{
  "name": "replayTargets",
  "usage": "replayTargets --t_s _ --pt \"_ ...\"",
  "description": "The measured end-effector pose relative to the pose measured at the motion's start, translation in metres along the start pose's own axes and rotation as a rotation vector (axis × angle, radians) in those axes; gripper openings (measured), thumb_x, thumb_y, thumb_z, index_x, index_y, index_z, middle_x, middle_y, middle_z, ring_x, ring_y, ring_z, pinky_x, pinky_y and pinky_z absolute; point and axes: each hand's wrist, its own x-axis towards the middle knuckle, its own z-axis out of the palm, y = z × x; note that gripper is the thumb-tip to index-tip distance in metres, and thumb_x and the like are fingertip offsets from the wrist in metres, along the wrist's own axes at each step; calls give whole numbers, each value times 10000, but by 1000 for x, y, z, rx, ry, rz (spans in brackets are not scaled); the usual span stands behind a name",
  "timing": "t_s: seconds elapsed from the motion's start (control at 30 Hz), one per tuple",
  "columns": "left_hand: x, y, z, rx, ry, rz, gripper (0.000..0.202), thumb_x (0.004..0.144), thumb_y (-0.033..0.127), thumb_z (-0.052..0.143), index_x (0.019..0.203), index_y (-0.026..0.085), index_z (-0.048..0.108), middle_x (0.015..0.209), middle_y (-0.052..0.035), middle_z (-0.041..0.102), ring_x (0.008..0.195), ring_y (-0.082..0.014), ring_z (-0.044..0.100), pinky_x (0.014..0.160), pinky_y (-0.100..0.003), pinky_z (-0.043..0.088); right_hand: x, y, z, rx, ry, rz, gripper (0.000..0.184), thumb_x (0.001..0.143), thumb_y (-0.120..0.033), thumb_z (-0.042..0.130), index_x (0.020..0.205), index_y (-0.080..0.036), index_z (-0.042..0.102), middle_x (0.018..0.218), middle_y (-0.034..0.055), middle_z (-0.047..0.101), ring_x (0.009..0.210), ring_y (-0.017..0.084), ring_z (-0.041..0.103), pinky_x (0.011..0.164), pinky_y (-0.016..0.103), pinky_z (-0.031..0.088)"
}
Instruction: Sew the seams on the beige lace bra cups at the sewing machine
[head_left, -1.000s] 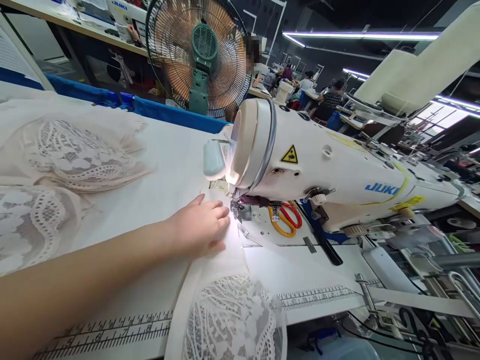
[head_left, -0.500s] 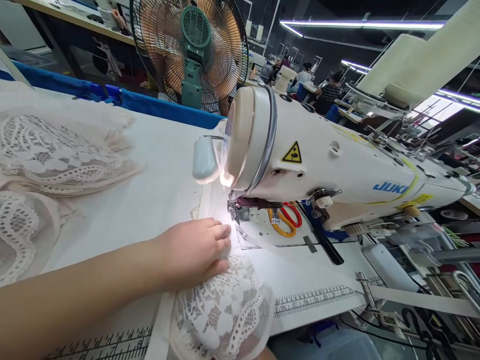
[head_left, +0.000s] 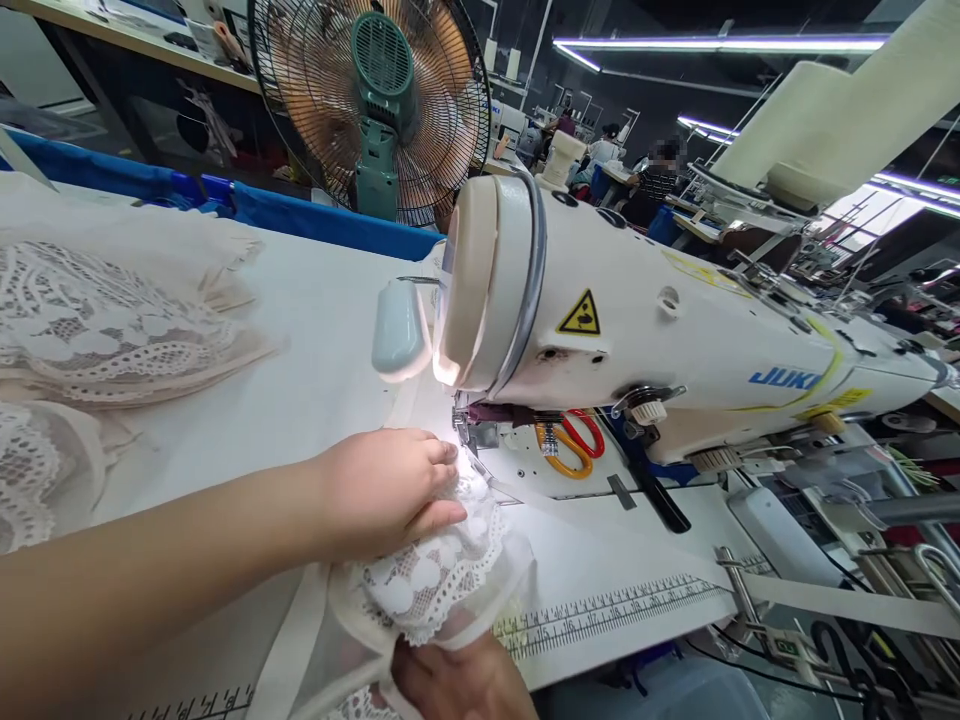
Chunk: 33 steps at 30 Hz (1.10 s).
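Note:
Under the sewing machine, a white lace bra piece with a scalloped edge runs up to the lit presser foot. My left hand lies palm down on the lace just in front of the foot, fingers stretched to the right and thumb apart. At the bottom, my right hand grips the lower part of the lace piece, its fingers partly hidden beneath the fabric. A pale strip hangs down left of the lace.
More lace pieces lie on the left of the white table. Orange- and red-handled scissors rest behind the needle area. A ruler tape runs along the table's front. A fan stands beyond the blue edge. People sit in the background.
The lace piece has moved up toward the presser foot and bunched under my left hand. My right hand has come further into view from below. The camera has shifted slightly.

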Motion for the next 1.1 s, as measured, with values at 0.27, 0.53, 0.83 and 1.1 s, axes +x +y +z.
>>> replayTargets --t_s 0.27,0.53,0.83,1.1 --pt "5 10 -3 79 -103 -111 446 914 397 402 1190 115 610 1253 -159 585 1092 -300 569 890 -394 497 16 7 8 95 48 -96 980 436 -667 742 1263 -172 561 1077 141 679 1254 351 455 1055 510 330" --pt "2 14 5 291 -41 -14 465 882 456 473 1099 90 659 1094 -186 622 977 -314 564 858 -441 445 15 10 8 81 -36 -129 792 589 -568 731 1254 -170 564 1094 112 670 1221 293 506 1089 468 288" --pt "5 12 -2 391 -92 -76 464 839 448 548 1067 60 662 912 -136 602 781 -253 568 606 -350 442 13 -2 -3 -305 -144 26 734 801 -555 536 1389 -141 388 1225 126 594 1273 242 457 1004 413 400" --pt "6 -10 -5 393 -72 47 477 735 323 654 1162 111 634 1042 -140 647 885 -262 593 694 -345 496 -11 -63 -39 -1300 -41 -520 376 870 -304 513 1242 -254 547 997 54 672 922 195 610 846 304 481"
